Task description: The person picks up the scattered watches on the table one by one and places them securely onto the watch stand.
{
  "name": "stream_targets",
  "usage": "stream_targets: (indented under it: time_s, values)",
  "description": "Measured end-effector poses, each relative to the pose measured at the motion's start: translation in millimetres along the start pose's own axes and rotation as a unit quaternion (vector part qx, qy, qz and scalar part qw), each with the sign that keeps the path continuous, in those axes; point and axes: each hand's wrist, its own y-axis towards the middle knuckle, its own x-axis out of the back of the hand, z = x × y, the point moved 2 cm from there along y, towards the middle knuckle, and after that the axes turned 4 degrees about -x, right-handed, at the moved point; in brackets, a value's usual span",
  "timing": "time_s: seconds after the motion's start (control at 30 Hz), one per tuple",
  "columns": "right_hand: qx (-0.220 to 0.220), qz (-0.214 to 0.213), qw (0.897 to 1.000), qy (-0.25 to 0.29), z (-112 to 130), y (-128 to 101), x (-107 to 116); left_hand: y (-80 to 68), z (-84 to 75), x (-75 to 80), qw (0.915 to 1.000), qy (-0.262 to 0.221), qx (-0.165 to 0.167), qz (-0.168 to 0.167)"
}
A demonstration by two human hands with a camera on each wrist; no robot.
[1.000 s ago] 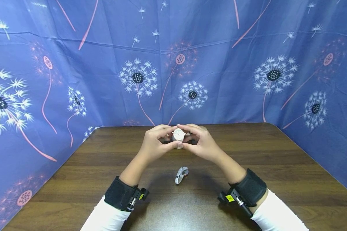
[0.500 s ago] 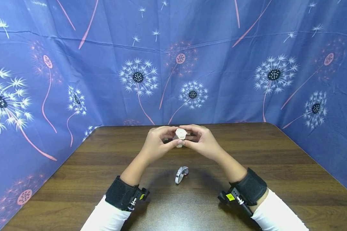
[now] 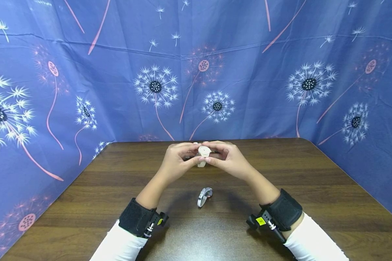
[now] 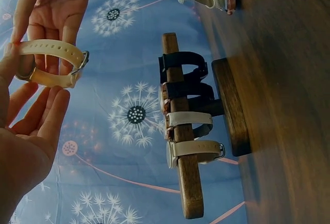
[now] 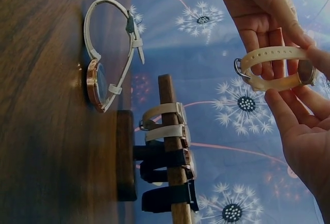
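Both hands are up off the surface, meeting at the middle, and between them sits a cream-strapped watch. The left hand pinches one side of the strap loop with thumb and fingertips, the right hand pinches the other, so the watch hangs at equal reach of both, its pale dial turned up toward the head camera. From the wrist views the strap is buckled into a flat oval, its long axis running across from hand to hand. Nearer the person, well below the hands, a second watch with a white strap and rose-gold case lies on its side on the wood. The wrist cameras also catch a wooden watch stand carrying dark and pale watches around its bar; the head view hides it behind the hands.
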Motion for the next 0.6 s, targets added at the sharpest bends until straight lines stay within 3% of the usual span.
stream_targets:
  time_s: [0.07, 0.2, 0.4, 0.5, 0.6]
  values:
    - [0.001, 0.000, 1.000, -0.002, -1, 0, 0, 0.3, -1.8, -0.7, 0.9999, -0.010, -0.004, 0.000]
    - [0.005, 0.001, 1.000, -0.005, -3, 1, 0, -2.8, 17.6, -4.6, 0.9998, -0.017, 0.000, 0.007]
    - [-0.030, -0.024, 0.999, -0.038, -7, 1, 7, -5.9, 26.4, -2.8, 0.9986, -0.014, 0.047, 0.020]
    - [-0.053, -0.048, 0.996, -0.060, -10, 1, 17, -6.4, 33.8, 5.0, 0.9970, 0.003, 0.077, 0.001]
    - [-0.072, -0.075, 0.992, -0.069, -14, 0, 33, -8.5, 47.4, 19.9, 0.9905, 0.015, 0.134, -0.027]
